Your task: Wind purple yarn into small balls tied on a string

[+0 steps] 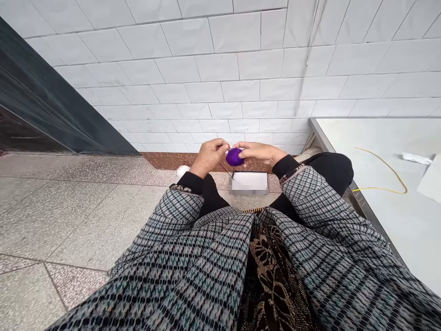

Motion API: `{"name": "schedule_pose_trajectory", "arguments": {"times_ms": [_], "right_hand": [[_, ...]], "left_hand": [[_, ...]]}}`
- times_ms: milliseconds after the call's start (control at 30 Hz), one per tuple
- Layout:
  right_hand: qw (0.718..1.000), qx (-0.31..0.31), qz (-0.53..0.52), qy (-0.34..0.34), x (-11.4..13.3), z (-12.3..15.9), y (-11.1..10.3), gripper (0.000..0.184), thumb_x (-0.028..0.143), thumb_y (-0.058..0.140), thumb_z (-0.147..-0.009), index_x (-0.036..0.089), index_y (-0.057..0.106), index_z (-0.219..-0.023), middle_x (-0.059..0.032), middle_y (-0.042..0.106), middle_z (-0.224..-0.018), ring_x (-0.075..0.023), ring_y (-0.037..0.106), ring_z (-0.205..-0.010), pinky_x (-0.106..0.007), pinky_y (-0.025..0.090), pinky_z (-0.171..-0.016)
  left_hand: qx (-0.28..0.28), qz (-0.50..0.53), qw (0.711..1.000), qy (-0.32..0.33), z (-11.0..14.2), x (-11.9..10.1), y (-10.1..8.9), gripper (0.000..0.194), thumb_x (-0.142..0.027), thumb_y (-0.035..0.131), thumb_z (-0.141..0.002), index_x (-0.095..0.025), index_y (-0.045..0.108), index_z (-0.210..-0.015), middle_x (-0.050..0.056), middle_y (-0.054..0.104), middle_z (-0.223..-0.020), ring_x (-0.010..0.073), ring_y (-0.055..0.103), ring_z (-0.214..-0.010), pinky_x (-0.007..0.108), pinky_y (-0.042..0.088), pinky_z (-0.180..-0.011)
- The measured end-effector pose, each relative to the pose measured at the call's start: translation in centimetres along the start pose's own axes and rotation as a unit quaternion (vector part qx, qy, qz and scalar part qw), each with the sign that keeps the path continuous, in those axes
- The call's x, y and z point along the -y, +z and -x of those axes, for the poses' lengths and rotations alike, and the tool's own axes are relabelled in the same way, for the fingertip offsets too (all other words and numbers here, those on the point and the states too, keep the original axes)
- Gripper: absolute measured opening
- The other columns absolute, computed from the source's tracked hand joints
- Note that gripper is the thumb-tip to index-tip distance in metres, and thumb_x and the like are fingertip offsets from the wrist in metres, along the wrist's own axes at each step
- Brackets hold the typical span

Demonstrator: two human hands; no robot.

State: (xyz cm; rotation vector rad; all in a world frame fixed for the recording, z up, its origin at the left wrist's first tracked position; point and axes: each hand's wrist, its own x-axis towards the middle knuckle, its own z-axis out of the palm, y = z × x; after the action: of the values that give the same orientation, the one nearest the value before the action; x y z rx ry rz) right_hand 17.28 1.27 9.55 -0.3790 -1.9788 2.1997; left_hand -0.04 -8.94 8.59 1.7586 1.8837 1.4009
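Note:
A small purple ball of yarn (234, 157) is held up in front of me, above my knees. My right hand (257, 152) grips it from the right, with thumb and fingers closed round its side. At the ball's upper left, my left hand (212, 154) pinches a thin purple strand of yarn (225, 169) between thumb and fingertips. That strand hangs down from the fingers toward a shallow box (250, 181) with a white inside and dark rim, which lies below the hands. The lower fingers of my right hand are partly hidden.
A white ball (183, 171), perhaps yarn, sits on the floor beyond my left wrist. To the right stands a white table (379, 220) bearing a yellow cord (396, 177) and a crumpled white piece (416, 158). Ahead rises a white tiled wall (206, 87); a dark panel (65, 92) slants at left.

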Motion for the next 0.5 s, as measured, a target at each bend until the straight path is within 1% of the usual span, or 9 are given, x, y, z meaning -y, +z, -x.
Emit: {"name": "schedule_pose_trajectory", "arguments": {"times_ms": [33,100,167,233,333,400,467,500], "right_hand": [[0.999,0.007,-0.034,-0.021,0.2,0.1,0.1,0.030,0.012,0.068,-0.073,0.018,0.056,-0.101,-0.0032,0.062,-0.093,-0.0128,0.059,-0.075,-0.023,0.053,-0.061],[0.995,0.001,-0.082,-0.064,0.6,0.2,0.1,0.033,0.014,0.069,-0.073,0.017,0.056,-0.103,-0.0043,0.063,-0.098,-0.0148,0.062,-0.083,-0.025,0.056,-0.068],[0.990,-0.039,-0.100,-0.091,0.6,0.0,0.0,0.033,0.015,0.069,-0.074,0.018,0.054,-0.103,-0.0040,0.064,-0.097,-0.0148,0.063,-0.084,-0.026,0.057,-0.070],[0.985,-0.103,-0.100,-0.099,0.4,-0.4,-0.2,0.030,0.016,0.068,-0.076,0.018,0.052,-0.101,-0.0026,0.063,-0.093,-0.0125,0.061,-0.078,-0.023,0.054,-0.066],[0.976,-0.176,-0.088,-0.095,-0.1,-1.0,-0.5,0.025,0.017,0.064,-0.080,0.019,0.049,-0.100,-0.0012,0.062,-0.089,-0.0097,0.056,-0.069,-0.021,0.050,-0.062],[0.971,-0.220,-0.030,-0.082,-0.4,-1.2,-0.8,0.026,0.018,0.063,-0.081,0.019,0.048,-0.101,-0.0004,0.060,-0.087,-0.0095,0.053,-0.065,-0.022,0.048,-0.061],[0.961,-0.254,0.095,-0.048,-0.5,-1.2,-1.0,0.031,0.019,0.068,-0.077,0.020,0.048,-0.101,0.0005,0.058,-0.082,-0.0109,0.050,-0.064,-0.023,0.044,-0.059],[0.952,-0.256,0.168,-0.027,-0.6,-1.1,-1.1,0.033,0.019,0.071,-0.074,0.020,0.050,-0.100,0.0006,0.058,-0.080,-0.0120,0.050,-0.065,-0.023,0.043,-0.058]], "left_hand": [[-0.011,0.033,0.999,-0.029,-0.1,0.6,0.4,0.016,-0.027,0.056,-0.082,-0.016,0.063,-0.073,-0.001,0.056,-0.064,0.0126,0.049,-0.063,0.025,0.040,-0.065],[-0.009,0.074,0.994,-0.076,0.1,1.6,1.5,0.017,-0.030,0.058,-0.082,-0.016,0.063,-0.075,-0.004,0.050,-0.058,0.0110,0.041,-0.056,0.024,0.036,-0.059],[0.004,0.074,0.993,-0.087,0.7,2.0,2.7,0.019,-0.032,0.057,-0.082,-0.016,0.063,-0.075,-0.005,0.048,-0.057,0.0101,0.037,-0.053,0.024,0.033,-0.057],[0.035,0.047,0.996,-0.067,1.4,1.7,3.6,0.020,-0.032,0.054,-0.083,-0.016,0.062,-0.074,-0.005,0.046,-0.057,0.0106,0.038,-0.055,0.025,0.033,-0.059],[0.096,-0.028,0.995,0.011,2.2,0.7,4.0,0.023,-0.029,0.051,-0.084,-0.017,0.057,-0.066,-0.003,0.047,-0.059,0.0118,0.041,-0.059,0.026,0.034,-0.062],[0.117,-0.078,0.988,0.068,2.3,-0.2,3.6,0.024,-0.028,0.050,-0.085,-0.017,0.057,-0.065,-0.001,0.053,-0.064,0.0133,0.047,-0.062,0.027,0.037,-0.065],[0.112,-0.117,0.982,0.101,2.1,-1.0,2.8,0.022,-0.027,0.049,-0.086,-0.017,0.061,-0.071,0.003,0.060,-0.074,0.0157,0.053,-0.069,0.029,0.041,-0.069],[0.102,-0.135,0.980,0.107,2.0,-1.3,2.3,0.021,-0.026,0.049,-0.087,-0.017,0.064,-0.075,0.004,0.062,-0.077,0.0168,0.055,-0.073,0.030,0.043,-0.071]]}}
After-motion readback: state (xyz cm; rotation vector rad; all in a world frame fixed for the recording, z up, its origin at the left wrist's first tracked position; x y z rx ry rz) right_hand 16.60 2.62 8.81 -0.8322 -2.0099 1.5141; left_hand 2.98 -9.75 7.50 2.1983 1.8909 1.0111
